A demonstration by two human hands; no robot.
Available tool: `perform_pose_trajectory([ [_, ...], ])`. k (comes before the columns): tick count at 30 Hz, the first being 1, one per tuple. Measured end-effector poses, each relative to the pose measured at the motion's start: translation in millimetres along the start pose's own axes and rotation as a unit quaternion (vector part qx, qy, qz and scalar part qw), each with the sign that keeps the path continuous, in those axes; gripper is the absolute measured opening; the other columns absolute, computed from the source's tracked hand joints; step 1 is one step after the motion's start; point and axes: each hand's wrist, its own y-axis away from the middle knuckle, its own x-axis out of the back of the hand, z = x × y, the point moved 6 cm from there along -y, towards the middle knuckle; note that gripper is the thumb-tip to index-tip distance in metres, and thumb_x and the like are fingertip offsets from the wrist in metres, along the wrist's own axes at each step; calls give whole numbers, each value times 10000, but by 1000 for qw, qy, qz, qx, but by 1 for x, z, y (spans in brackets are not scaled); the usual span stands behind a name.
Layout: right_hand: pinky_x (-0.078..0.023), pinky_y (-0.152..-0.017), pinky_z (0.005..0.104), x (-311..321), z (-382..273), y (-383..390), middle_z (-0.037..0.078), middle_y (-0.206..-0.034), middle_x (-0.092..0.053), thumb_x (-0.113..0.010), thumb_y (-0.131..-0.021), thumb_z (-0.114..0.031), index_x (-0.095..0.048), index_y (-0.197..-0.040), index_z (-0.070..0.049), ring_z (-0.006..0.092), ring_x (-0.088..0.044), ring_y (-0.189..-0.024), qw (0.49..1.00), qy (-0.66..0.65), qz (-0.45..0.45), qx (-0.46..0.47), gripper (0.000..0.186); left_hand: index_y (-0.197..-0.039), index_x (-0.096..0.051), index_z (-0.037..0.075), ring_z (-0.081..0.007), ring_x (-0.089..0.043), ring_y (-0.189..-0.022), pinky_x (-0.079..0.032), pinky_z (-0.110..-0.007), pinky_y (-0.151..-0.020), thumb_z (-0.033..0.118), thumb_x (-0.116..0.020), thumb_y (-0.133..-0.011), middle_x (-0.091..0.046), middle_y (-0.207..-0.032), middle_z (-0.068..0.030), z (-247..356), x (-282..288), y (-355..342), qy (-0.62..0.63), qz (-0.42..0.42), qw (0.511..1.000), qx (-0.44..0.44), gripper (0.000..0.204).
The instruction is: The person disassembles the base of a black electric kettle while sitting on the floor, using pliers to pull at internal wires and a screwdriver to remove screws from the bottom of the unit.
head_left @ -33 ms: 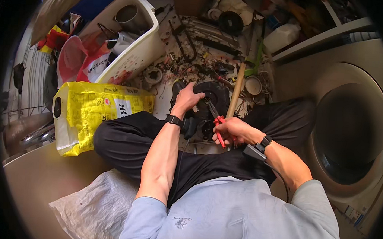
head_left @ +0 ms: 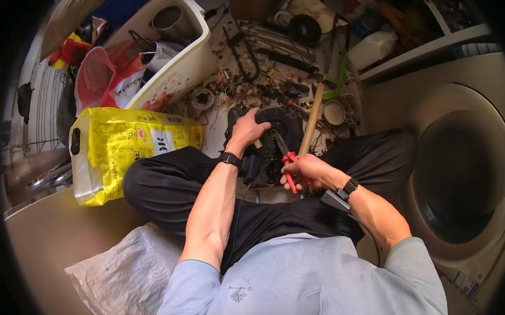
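Note:
Between my bent legs lies a black round housing (head_left: 288, 121) with a small ringed hub at its centre. My left hand (head_left: 247, 130) grips its left side, thumb stretched toward the hub. In my right hand (head_left: 316, 170) is a pair of long-nose pliers (head_left: 290, 159) with red handles. The jaws point up and left, and their tips are at the hub; whether they clamp anything there is too small to tell. A wooden handle (head_left: 312, 118) slants just right of the housing.
Left stands a yellow plastic bag (head_left: 117, 151), with a full white bin (head_left: 177, 70) behind it. Scraps, wires and a hacksaw-like frame (head_left: 243, 53) litter the floor ahead. A small round cup (head_left: 333, 112) sits right of the handle. A large panel with a round dark door (head_left: 457, 172) borders the right.

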Motion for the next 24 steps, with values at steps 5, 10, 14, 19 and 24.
perform_pose_trajectory([
  [5,-591,-565,329,0,-4,-11,173,-965,-775,-576,-1074,-158,-639,-1143,16,254,-782,-786,1000,21,18,0,198,-1568,-500,71,-408,-585,-1379,-465,-475,-1146,392,-810,-863,-625,-1463,-255,-6,1,0,0,4,1000,9,834],
  [10,-585,-577,349,6,-4,-16,150,-908,-764,-569,-1087,-198,-655,-1118,0,252,-771,-762,1000,14,8,-6,218,-1566,-499,61,-418,-582,-1376,-467,-481,-1143,390,-807,-863,-622,-1460,-264,-4,-1,0,0,1,1000,4,834],
  [14,-583,-603,361,5,-2,-9,129,-886,-741,-551,-1098,-216,-630,-1137,-9,252,-748,-728,999,5,45,-22,225,-1546,-514,53,-405,-631,-1324,-497,-459,-1106,386,-805,-856,-658,-1418,-256,-3,-4,2,-9,12,1000,3,820],
  [19,-580,-602,388,7,2,-17,110,-846,-703,-550,-1085,-174,-585,-1094,-36,257,-710,-671,989,99,106,28,142,-1548,-512,52,-410,-626,-1328,-494,-473,-1106,398,-800,-856,-653,-1425,-257,1,-4,0,-25,21,999,9,826],
  [24,-586,-584,414,17,6,-26,106,-825,-690,-566,-1069,-144,-567,-1087,-33,259,-710,-664,978,169,113,37,112,-1548,-515,55,-410,-627,-1326,-493,-479,-1105,394,-795,-860,-652,-1425,-259,3,-5,0,-21,27,999,9,817],
])
